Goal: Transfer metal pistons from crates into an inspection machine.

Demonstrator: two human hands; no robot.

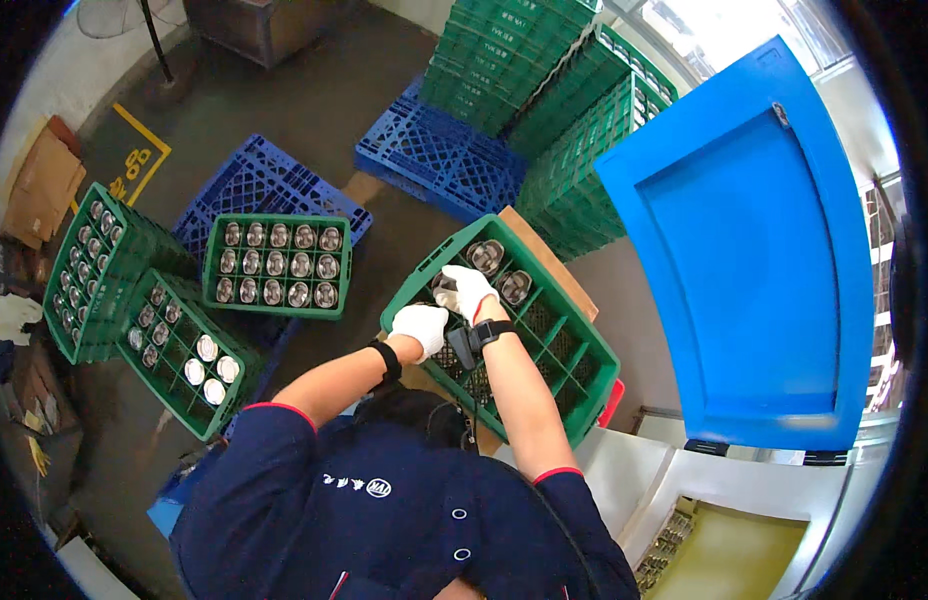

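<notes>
In front of me a green divided crate (606, 385) sits at a slant, with bare metal pistons in some of its compartments. One piston (485, 256) stands near the far corner and another piston (516, 287) just beside my right hand. My white-gloved right hand (470, 290) is closed around a light metal piston (445, 297) over the crate's left part. Close by on the left, my gloved left hand (421, 329) is closed at the crate's near-left side, its fingertips turned inward. What it grips, if anything, is hidden. Several compartments toward the right show mesh bottoms.
A green crate full of pistons (277, 220) lies left on a blue pallet (259, 170). Two more piston crates stand farther left, the nearer crate (189, 400) partly filled. Tall green crate stacks (484, 70) rise behind. A blue panel (749, 270) stands at the right.
</notes>
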